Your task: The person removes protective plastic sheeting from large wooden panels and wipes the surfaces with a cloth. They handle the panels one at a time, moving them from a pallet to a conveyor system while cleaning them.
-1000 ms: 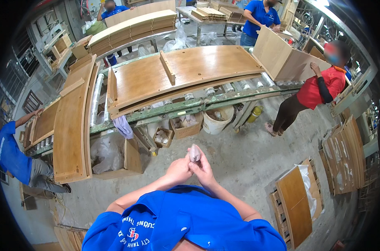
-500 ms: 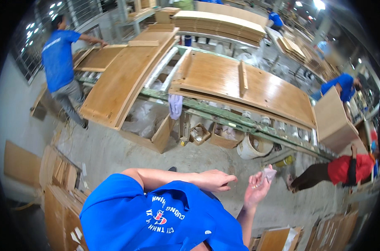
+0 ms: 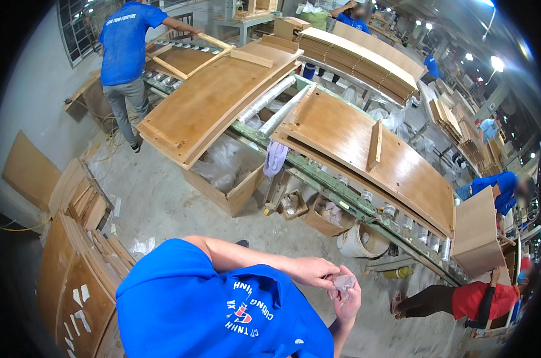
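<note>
Right fingers (image 3: 354, 292) pinching a small pale piece (image 3: 343, 283), too small to tell exactly what; left fingers (image 3: 324, 274) bent at its left side, can't tell if they grip or only touch. Piece is up ahead of my shirt (image 3: 193, 298), over the floor (image 3: 163, 203), well apart from the conveyor (image 3: 357, 207). Brown panel (image 3: 342, 137) lies on the conveyor, bucket (image 3: 349, 241) and carton (image 3: 323, 225) below, purple cloth (image 3: 276, 158) hanging beside the panel.
</note>
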### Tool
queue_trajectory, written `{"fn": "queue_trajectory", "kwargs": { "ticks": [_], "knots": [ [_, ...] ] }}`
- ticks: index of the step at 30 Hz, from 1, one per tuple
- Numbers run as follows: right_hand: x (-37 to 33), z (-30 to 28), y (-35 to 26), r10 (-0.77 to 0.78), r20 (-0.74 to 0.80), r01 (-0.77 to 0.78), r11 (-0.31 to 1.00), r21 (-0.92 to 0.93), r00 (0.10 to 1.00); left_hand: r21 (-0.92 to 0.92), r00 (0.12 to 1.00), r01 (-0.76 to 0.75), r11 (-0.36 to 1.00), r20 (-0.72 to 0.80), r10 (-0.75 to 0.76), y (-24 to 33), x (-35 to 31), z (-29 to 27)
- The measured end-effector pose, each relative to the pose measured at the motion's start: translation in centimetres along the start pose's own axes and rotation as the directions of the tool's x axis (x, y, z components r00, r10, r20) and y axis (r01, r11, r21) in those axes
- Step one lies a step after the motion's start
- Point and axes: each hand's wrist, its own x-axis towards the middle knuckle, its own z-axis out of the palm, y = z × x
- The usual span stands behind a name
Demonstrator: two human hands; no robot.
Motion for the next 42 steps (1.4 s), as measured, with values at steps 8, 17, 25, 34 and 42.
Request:
{"fn": "queue_trajectory", "kwargs": {
  "ticks": [8,17,25,34,42],
  "knots": [
    [0.3,-0.8,-0.1,0.02,-0.055,-0.022,0.999,-0.039,0.998,-0.012,0.998,-0.021,1.0,-0.063,0.02,0.3,0.2,0.3],
    [0.0,-0.4,0.7,-0.05,-0.146,0.057,0.997,0.043,0.988,0.064,0.988,-0.122,0.99,-0.09,0.127,-0.3,0.1,0.5],
    [1.0,-0.6,0.3,0.001,-0.217,0.035,0.986,0.165,0.976,0.113,0.989,-0.022,0.993,-0.145,0.038,-0.1,0.6,-0.9],
    [1.9,-0.1,0.8,-0.079,-0.117,0.075,0.996,-0.04,0.99,-0.134,0.967,0.25,0.959,-0.014,-0.255,0.3,1.0,-0.3],
    [2.2,1.9,2.1,-0.203,-0.203,0.187,0.978,-0.097,0.958,0.27,0.993,0.041,0.962,-0.119,-0.009,-0.4,0.5,-0.1]
  ]
}}
